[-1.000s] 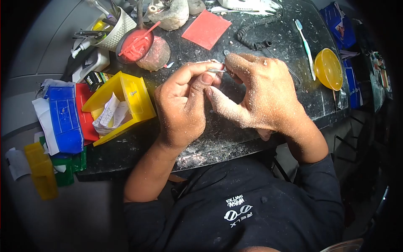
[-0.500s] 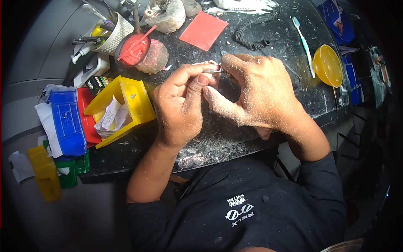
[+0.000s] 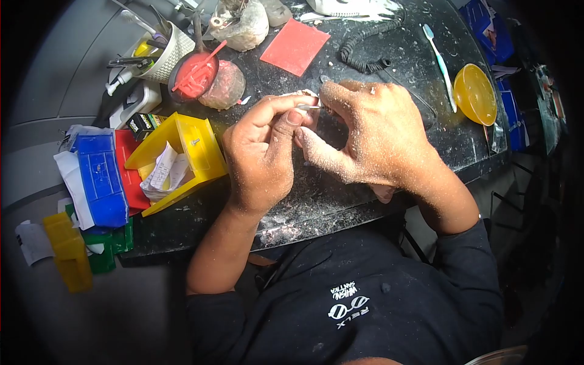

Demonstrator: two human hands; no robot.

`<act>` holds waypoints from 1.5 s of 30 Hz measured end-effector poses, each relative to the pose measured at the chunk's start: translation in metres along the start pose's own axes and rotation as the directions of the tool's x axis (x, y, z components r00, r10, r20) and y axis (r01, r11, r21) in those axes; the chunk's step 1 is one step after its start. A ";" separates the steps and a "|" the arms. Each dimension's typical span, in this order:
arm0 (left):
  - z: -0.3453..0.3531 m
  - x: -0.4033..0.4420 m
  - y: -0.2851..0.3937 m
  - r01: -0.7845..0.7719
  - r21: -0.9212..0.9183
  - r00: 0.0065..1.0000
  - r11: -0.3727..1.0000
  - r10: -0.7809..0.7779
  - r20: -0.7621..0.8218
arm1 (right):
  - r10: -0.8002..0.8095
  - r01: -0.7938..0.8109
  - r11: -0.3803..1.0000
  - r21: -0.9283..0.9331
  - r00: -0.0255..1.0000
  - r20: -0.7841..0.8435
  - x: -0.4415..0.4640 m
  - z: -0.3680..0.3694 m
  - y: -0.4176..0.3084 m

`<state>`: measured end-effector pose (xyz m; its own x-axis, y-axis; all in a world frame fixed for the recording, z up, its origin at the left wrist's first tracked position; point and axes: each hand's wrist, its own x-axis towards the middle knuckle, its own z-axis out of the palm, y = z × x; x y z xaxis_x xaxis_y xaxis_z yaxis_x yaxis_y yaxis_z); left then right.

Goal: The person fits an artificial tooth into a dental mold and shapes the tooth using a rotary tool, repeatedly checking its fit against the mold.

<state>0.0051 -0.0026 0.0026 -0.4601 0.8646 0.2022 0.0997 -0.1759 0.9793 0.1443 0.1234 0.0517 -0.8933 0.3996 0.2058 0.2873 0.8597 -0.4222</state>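
Over the black tabletop [image 3: 292, 213] my two hands meet, thumbs nearly touching. My left hand [image 3: 267, 146] pinches a small pale piece [image 3: 307, 94] between thumb and fingers; its shape is mostly hidden. A thin metal tip [image 3: 310, 107] lies across that piece, beside my left thumb. My right hand [image 3: 377, 131], coated in white dust, is curled with its thumb reaching toward my left thumb. Its fingers are closed round the metal tool, most of which is out of sight behind the hand.
A red square sheet [image 3: 295, 47] and a black coiled cord [image 3: 359, 52] lie beyond my hands. At left are a yellow bin [image 3: 207, 149] with papers, a dish of red strips [image 3: 194, 74] and a white basket [image 3: 173, 55]. At right are a toothbrush [image 3: 442, 67] and a yellow bowl [image 3: 475, 95].
The view has shifted slightly, so the table items appear a little displaced. Both hands keep nearly the same pose, and the metal tip's angle has changed slightly.
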 end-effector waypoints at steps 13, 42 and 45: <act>-0.002 -0.001 -0.001 0.027 -0.018 1.000 0.999 -0.027 0.004 | 0.029 -0.029 0.999 -0.027 1.000 0.002 -0.001 0.001 0.002; 0.002 -0.002 -0.001 0.027 -0.058 1.000 0.998 -0.027 0.003 | -0.001 0.002 0.999 -0.048 1.000 0.016 -0.002 0.003 0.010; 0.002 -0.002 0.001 0.050 -0.087 0.999 0.995 -0.051 -0.004 | 0.093 -0.101 0.994 0.043 0.983 0.157 0.002 -0.015 0.007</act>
<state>0.0077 -0.0039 0.0032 -0.4682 0.8704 0.1521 -0.0005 -0.1724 0.9850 0.1497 0.1345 0.0621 -0.9060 0.4226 0.0244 0.3606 0.8007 -0.4783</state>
